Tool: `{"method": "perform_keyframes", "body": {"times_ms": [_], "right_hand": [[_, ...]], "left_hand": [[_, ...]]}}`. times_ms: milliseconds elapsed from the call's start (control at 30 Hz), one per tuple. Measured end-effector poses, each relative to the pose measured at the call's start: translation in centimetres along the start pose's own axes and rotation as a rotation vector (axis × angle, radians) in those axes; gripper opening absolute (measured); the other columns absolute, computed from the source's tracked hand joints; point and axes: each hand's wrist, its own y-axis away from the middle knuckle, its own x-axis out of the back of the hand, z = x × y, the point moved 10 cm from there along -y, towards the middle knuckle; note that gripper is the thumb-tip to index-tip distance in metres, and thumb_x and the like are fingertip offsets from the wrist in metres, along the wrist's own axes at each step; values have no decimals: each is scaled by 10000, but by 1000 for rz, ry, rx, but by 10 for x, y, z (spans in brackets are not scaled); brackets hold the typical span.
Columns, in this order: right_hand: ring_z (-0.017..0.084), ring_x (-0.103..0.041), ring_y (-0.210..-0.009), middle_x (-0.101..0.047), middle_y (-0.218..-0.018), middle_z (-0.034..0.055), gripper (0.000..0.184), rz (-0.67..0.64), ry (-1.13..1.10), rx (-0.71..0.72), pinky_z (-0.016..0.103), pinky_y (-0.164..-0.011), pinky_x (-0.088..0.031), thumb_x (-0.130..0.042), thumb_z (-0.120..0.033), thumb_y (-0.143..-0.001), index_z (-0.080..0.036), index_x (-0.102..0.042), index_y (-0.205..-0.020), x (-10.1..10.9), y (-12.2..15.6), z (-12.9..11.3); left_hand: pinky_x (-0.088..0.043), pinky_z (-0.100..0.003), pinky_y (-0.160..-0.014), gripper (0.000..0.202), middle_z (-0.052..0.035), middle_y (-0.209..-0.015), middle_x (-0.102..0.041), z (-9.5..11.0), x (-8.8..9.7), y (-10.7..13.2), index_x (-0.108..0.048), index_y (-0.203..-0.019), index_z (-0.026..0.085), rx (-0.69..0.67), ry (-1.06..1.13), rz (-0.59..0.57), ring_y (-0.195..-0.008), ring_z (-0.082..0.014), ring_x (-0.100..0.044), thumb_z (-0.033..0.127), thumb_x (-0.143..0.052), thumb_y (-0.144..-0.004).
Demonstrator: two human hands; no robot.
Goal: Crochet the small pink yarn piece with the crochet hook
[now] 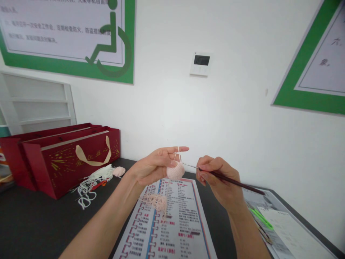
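Observation:
My left hand point(159, 162) pinches a small, rounded, pale pink crochet piece point(175, 171) between thumb and fingers. Its index finger points out to the right, with a strand of yarn point(179, 154) looped over it and running down to the piece. In my right hand point(217, 176) is a crochet hook point(229, 179) with a dark handle, gripped like a pen. The hook's thin metal shaft reaches left, and its tip meets the upper right edge of the piece. Below my left hand, a loose tangle of pink yarn point(157, 202) lies over a printed sheet point(185, 223).
Red gift bags point(78, 162) stand at the left against the wall. Beside them lie white yarn point(101, 174), a small pink piece point(119, 171) and an orange-red item point(100, 184). At the right are papers point(293, 230), a bright green tool point(261, 217) and a metal item point(264, 233).

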Motion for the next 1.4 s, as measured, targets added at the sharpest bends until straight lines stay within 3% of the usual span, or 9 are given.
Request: {"method": "perform_keyframes", "body": {"times_ms": [133,367,500,633,800,1033,1300,1400], "right_hand": [[106,-486,-559,-570,-768,12,45,-22,-6,-39,246,-458,-344,-653,-207,-810,-211,-608,-811,5,1,2],[78,-387,-454,-507,-606,-33,168,22,-284,-201,208,-397,-267,-654,-251,-776,-193,-523,-687,0,-7,13],[63,-324,-421,-485,-555,-53,166,53,-432,-295,175,-367,-226,-595,-233,-804,-198,-485,-686,-9,-6,21],[81,-401,-457,-503,-558,-45,148,104,-296,-201,199,-394,-284,-593,-217,-829,-191,-519,-703,-2,-5,11],[82,-419,-480,-487,-553,-52,150,96,-109,-113,227,-439,-290,-569,-181,-864,-188,-536,-718,5,-1,-2],[93,-419,-512,-483,-579,-44,160,131,80,-61,245,-452,-288,-535,-177,-898,-196,-527,-739,6,3,-7],[91,-418,-510,-479,-582,-49,152,104,22,-44,243,-452,-291,-522,-178,-904,-205,-521,-755,2,3,-6],[96,-424,-514,-488,-594,-45,149,130,117,-47,249,-458,-301,-520,-202,-909,-210,-515,-760,4,5,-6]], "left_hand": [[-419,-199,-548,508,-24,-714,-599,-2,-2,0,-610,-1173,89,25,0,-20,-588,-91,-560,26,-684,-674],[-450,-243,-645,535,-28,-743,-625,-7,-13,0,-584,-1204,102,41,-60,-72,-631,-109,-580,37,-673,-680],[-380,-206,-569,558,12,-714,-600,4,-13,1,-541,-1256,149,-90,-218,-1,-568,-65,-513,71,-687,-723],[-358,-211,-598,608,22,-751,-591,19,-11,6,-466,-1326,196,-249,-401,118,-612,-62,-495,118,-683,-762],[-337,-225,-577,613,24,-795,-570,24,-12,9,-440,-1337,218,-311,-533,186,-615,-63,-473,168,-683,-776],[-395,-265,-711,601,25,-812,-544,31,-18,12,-392,-1356,202,-411,-673,242,-746,-107,-527,166,-638,-809],[-398,-310,-841,574,30,-811,-547,33,-21,15,-398,-1345,211,-475,-729,244,-811,-124,-540,169,-626,-820],[-390,-327,-885,536,25,-810,-558,35,-20,16,-425,-1326,212,-516,-775,261,-830,-129,-549,160,-615,-827]]}}
